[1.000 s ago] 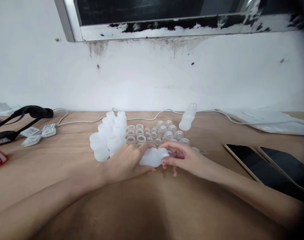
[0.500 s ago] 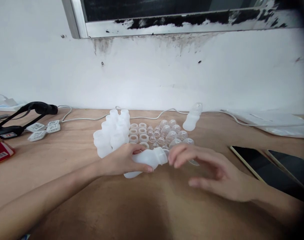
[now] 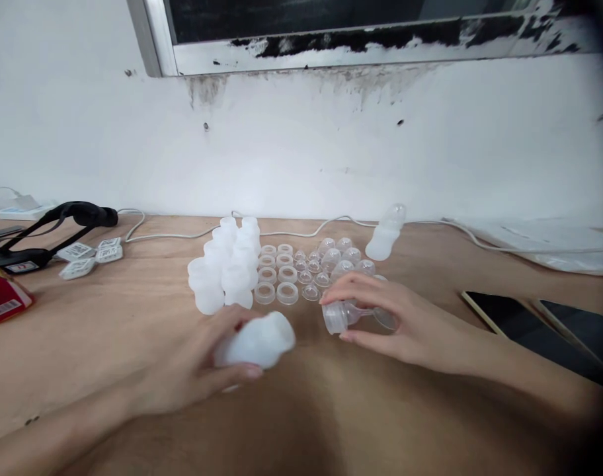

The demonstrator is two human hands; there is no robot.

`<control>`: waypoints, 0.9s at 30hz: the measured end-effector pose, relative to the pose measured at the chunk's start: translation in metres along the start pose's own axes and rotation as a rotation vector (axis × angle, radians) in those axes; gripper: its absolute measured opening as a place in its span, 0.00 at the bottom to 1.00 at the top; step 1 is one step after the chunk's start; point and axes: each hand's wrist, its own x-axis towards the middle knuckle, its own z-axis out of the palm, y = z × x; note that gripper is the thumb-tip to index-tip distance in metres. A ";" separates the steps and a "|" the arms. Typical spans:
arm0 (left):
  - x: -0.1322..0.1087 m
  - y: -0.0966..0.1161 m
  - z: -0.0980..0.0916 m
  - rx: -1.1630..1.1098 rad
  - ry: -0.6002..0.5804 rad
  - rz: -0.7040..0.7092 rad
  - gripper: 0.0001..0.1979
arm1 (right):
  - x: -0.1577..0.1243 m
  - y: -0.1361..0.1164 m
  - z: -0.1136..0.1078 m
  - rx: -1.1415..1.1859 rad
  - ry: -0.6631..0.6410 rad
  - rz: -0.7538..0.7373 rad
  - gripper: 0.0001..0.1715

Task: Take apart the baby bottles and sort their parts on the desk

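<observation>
My left hand is wrapped round a frosted white baby bottle, tilted with its uncovered mouth toward the right. Between the thumb and fingers of my right hand is a clear screw ring with a teat in it, the teat pointing into the palm. Bottle and ring are apart. Under the right hand lies a clear dome cap, partly hidden. Beyond the hands stand several frosted bottles, loose screw rings, small teats and dome caps in rows.
A capped bottle stands near the wall, beside a white cable. Dark phone-like slabs lie at right, near a plastic bag. At left are a black headset frame, white labelled pieces and a red box.
The screw ring with its teat has come off the bottle and is in my right hand. My left hand has moved the bottle left and toward me.
</observation>
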 end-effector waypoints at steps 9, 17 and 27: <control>-0.042 -0.069 -0.010 -0.153 0.555 -0.213 0.25 | 0.007 0.009 0.017 -0.272 -0.233 0.205 0.15; -0.009 -0.069 -0.014 -0.201 0.580 -0.176 0.28 | 0.017 0.017 0.030 -0.260 -0.252 0.160 0.17; -0.009 -0.067 -0.019 0.209 0.898 0.103 0.36 | 0.020 0.018 0.042 -0.164 -0.113 0.192 0.12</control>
